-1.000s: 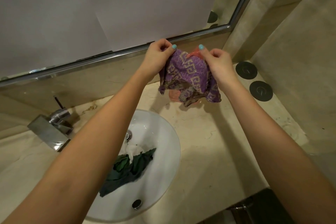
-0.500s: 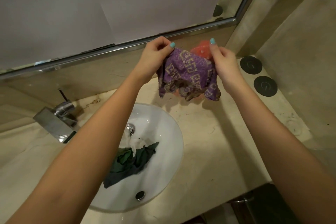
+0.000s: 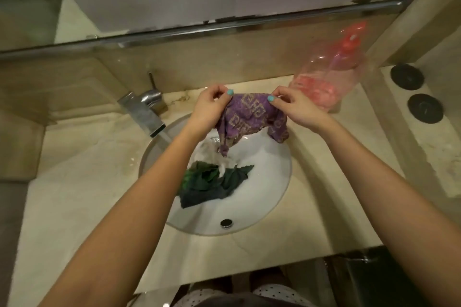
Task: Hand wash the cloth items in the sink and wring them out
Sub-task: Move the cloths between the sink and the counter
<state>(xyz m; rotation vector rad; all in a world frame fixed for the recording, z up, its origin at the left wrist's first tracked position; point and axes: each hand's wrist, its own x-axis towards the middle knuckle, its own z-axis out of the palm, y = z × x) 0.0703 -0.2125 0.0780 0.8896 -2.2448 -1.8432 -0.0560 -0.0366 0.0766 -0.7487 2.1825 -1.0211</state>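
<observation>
Two hands, one cloth: our left hand [image 3: 212, 107] and right hand [image 3: 296, 107] each pinch top hem of purple woven cloth with gold key pattern [image 3: 249, 117], which hangs over back rim of round white sink basin [image 3: 274, 202]. We judge it light and limp, heavier and slippery once soaked; for wringing, bunch middle, not hem. Dark green crumpled cloth [image 3: 212, 187] lies at basin centre. Open room: basin front and right. Chrome faucet [image 3: 144, 112] crowds back-left rim. Translucent pink plastic container [image 3: 329, 77] stands near back-right corner of beige marble counter [image 3: 87, 182].
</observation>
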